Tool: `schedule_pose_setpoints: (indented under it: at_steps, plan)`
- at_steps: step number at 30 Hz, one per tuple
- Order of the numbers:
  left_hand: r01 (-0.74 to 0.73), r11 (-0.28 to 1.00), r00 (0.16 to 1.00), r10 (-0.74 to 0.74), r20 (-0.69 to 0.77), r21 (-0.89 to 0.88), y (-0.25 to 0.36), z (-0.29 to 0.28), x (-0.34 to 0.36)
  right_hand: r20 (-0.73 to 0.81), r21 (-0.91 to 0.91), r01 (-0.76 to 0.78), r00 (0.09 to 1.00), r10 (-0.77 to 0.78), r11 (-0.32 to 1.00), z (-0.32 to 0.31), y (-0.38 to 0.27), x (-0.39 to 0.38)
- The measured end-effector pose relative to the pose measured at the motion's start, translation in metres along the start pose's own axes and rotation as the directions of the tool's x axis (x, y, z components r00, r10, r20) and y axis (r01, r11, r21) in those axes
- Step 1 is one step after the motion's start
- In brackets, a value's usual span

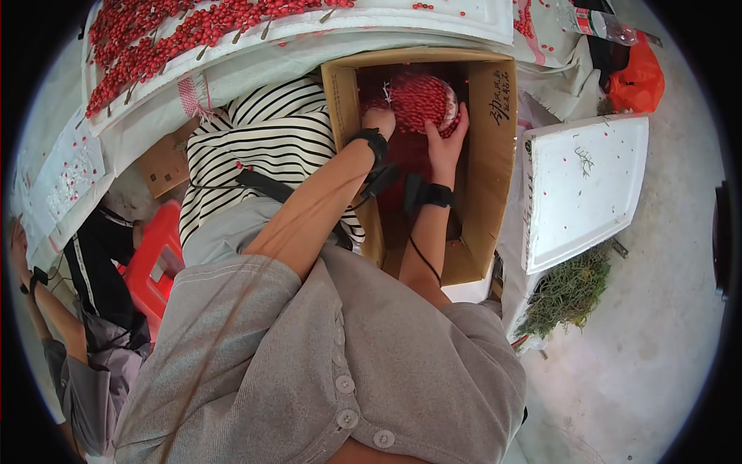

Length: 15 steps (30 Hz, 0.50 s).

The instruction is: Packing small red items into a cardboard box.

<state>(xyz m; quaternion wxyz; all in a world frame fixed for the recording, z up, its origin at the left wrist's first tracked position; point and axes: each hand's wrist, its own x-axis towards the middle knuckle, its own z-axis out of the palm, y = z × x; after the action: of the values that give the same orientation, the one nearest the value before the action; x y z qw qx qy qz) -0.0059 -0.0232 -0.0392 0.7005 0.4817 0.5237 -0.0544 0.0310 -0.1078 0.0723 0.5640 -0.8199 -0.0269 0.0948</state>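
Both my hands reach into an open cardboard box [495,162] in front of me. A round ball with a bumpy red, berry-like surface [418,99] sits in its far part, with a pale patch along the right side. My right hand [447,139] cups the ball from the right and below, fingers and thumb curved against it. My left hand [379,121] is at the ball's left edge, its fingers mostly hidden. Thin white strands [387,91] stick out just above that hand. Dark red material [406,158], too dim to make out, fills the box beneath.
A white foam tray [371,19] of red berries lies beyond the box. At right are a white foam lid [585,189], green stems [570,290], a plastic bottle [603,25] and an orange bag [638,76]. A red stool [151,267] and another person [89,379] are at left.
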Motion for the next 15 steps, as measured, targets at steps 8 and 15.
schedule_pose_setpoints:
  at_steps: [8, 15]
  plan:
    - [0.101, 0.992, 0.982, -0.111, 0.15, 0.071, 0.01, -0.004, -0.004, 0.01, -0.576, 0.134, 0.988, -0.157, 0.806, 0.004, 0.027, 0.0]
    - [0.074, 0.996, 0.981, -0.065, 0.182, -0.046, 0.005, -0.004, -0.006, -0.198, 0.012, -0.572, 0.802, 0.563, 0.82, 0.006, 0.207, -0.027]
